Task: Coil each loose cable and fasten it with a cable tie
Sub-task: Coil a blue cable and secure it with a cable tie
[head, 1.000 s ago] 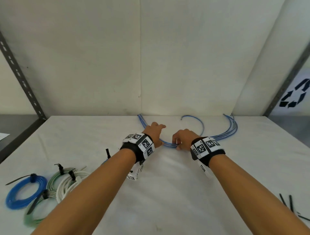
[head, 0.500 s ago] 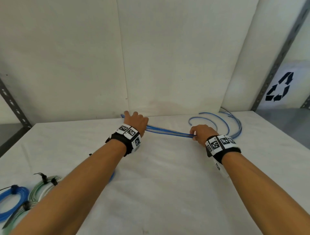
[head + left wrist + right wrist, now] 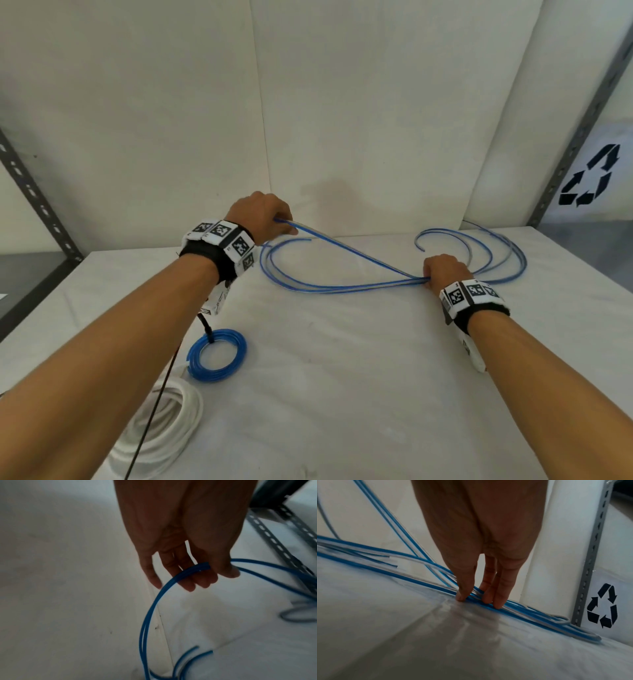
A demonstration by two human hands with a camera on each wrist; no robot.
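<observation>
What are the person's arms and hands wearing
Both forearms are bare, no sleeves. The left wrist and right wrist each carry a black band topped with white blocks printed with black square marker codes. Both hands are bare.

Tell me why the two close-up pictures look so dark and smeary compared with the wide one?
Head view: evenly lit and sharp, though the wide lens bows the shelf posts. Left wrist view: the left hand is backlit, dark against the pale wall, and the blue cable is slightly smeared. Right wrist view: the right hand is likewise shadowed, the cable strands streak, and the table shows soft glare.
</observation>
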